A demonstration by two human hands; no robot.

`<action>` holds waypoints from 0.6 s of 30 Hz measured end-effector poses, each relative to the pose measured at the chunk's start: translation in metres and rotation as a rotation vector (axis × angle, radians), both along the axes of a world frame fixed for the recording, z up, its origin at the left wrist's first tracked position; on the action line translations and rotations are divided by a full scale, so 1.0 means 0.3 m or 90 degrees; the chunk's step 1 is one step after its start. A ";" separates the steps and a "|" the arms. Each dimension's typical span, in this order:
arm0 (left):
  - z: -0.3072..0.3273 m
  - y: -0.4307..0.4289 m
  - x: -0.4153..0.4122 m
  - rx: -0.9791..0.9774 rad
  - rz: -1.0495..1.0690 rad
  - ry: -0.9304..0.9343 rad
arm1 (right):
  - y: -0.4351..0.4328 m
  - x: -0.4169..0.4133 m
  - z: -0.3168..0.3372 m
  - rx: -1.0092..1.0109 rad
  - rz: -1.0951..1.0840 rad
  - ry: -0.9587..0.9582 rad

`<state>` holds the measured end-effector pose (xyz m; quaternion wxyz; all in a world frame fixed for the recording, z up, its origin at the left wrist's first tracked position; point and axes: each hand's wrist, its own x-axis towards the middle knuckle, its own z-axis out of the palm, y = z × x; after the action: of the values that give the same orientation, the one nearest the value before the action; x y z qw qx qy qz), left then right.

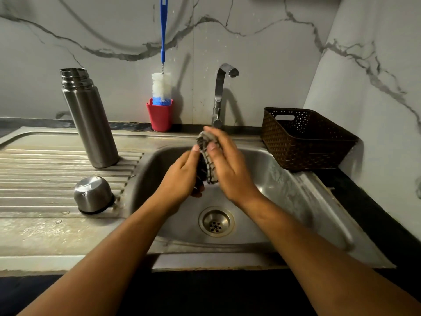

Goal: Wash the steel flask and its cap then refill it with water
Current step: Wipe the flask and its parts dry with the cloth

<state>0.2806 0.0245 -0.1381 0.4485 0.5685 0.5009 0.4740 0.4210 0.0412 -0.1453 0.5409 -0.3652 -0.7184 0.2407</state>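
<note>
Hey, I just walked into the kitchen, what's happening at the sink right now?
A person is working over the sink, rubbing a netted scrub pad held in the right hand against a small dark piece held in the left hand. What that piece is isn't clear. The steel flask stands open on the drainboard, and its cap lies mouth-down nearby.

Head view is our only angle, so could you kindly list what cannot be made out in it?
All in the head view:
- Dark object in the left hand: mostly covered by that hand and the scrub pad held by the right hand; identity unclear.
- Flask: inside hidden by its own wall.
- Cap: mouth down, inside hidden.
- Brush: handle top cut by the upper edge.
- Tap: flow too faint to tell.
</note>
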 end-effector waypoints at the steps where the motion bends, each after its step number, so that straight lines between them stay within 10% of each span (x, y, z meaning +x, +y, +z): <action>1: 0.004 -0.004 0.005 -0.056 0.005 -0.050 | -0.003 -0.006 -0.006 0.042 0.010 -0.060; 7: 0.006 -0.038 0.037 -0.157 -0.019 -0.230 | -0.011 -0.041 -0.007 0.072 -0.039 -0.054; 14: -0.037 0.016 -0.031 0.334 0.042 0.434 | -0.018 -0.023 0.064 -0.581 -0.013 0.153; 18: -0.036 0.020 0.006 0.183 0.116 0.159 | -0.014 -0.029 0.019 -0.128 -0.066 -0.025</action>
<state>0.2825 0.0306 -0.1489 0.2529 0.6333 0.5289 0.5052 0.4122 0.0369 -0.1397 0.4992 -0.4588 -0.6812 0.2761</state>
